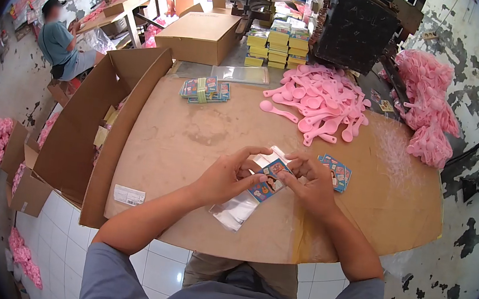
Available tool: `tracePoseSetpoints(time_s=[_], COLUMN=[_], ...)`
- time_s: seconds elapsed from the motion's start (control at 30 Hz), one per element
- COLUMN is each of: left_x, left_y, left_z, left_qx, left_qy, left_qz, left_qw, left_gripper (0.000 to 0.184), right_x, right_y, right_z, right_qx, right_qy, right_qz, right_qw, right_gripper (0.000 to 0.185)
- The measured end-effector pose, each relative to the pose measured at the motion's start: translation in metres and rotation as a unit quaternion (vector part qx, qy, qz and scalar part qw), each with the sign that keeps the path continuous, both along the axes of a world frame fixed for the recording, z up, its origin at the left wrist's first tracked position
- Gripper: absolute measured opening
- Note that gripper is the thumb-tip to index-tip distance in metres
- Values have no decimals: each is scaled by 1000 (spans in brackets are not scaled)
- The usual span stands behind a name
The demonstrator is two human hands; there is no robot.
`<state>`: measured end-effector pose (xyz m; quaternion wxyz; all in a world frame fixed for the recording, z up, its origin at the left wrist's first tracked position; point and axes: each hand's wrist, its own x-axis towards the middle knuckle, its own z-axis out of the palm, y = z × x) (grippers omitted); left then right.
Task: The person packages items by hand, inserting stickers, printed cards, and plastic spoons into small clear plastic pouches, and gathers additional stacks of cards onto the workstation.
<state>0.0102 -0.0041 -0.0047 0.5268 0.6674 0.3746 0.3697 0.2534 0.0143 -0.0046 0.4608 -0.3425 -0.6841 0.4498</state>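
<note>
Above the cardboard-topped table (191,156), my left hand (228,175) pinches a blue printed card (267,189) between thumb and fingers. My right hand (311,184) grips the card's upper right edge. Clear plastic shows around the card, but how far the card sits inside it is hard to make out. White-looking clear plastic bags (237,209) lie under and below my hands. Just right of my right hand rests a small stack of similar blue cards (340,174). Beyond my hands is a heap of pink plastic spoons (325,100).
A rubber-banded card bundle (204,90) and a clear tray (241,74) lie farther back. Card stacks (278,39) stand beside a black machine (356,30). An open carton (93,115) borders the left; bagged pink spoons (429,94) are right. Another person (62,46) sits far left.
</note>
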Motion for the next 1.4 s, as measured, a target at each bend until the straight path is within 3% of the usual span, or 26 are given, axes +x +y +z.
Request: tracePoseSetpoints(time_s=[0.03, 0.13, 0.23, 0.33, 0.43, 0.47, 0.57, 0.67, 0.77, 0.87, 0.97, 1.03, 1.17, 1.4], left_x=[0, 1, 0, -2, -2, -2, -5, -9, -14, -13, -13, -13, -11, -4], left_y=[-2, -1, -2, -3, 5, 6, 9, 13, 13, 15, 16, 15, 6, 6], left_z=[5, 0, 7, 5, -6, -9, -5, -5, -2, -4, -4, -3, 6, -1], left_qx=[9, 9, -16, -6, -4, -10, -52, -17, -3, -3, -18, -15, -18, -44], left_qy=[8, -9, -3, 21, -24, -48, -111, -97, -79, -101, -116, -98, -64, -69], left_qz=[-6, -14, -13, -2, 18, 24, 15, 16, 27, 46, 51, 54, 54, 17], left_qw=[1000, 1000, 1000, 1000, 1000, 998, 992, 995, 996, 994, 992, 994, 996, 996], left_gripper=[59, 60, 60, 56, 50, 49, 47, 46, 45, 44, 43, 43, 44, 43], right_x=[-1, 5, 8, 3, 5, 6, -5, -14, -26, -28, -23, -7, 25, 29], right_y=[0, 3, 3, 8, 34, 49, 99, 147, 141, 119, 70, 50, 24, 14], right_z=[-1, -1, 10, 19, 39, 42, 25, -9, -5, 9, 44, 49, 45, 14], right_qx=[-27, -12, 111, 130, 146, 209, 369, 466, 408, 387, 212, 199, 96, 50], right_qy=[53, 19, -118, -138, -223, -307, -397, -483, -520, -453, -339, -268, -144, 23], right_qz=[-10, -42, 18, 114, 28, -6, -98, -139, -110, -80, -71, -62, -22, -69], right_qw=[998, 999, 987, 975, 963, 928, 835, 728, 742, 799, 914, 940, 985, 996], right_gripper=[17, 17, 17, 21, 23, 23, 25, 27, 23, 15, 14, 14, 14, 13])
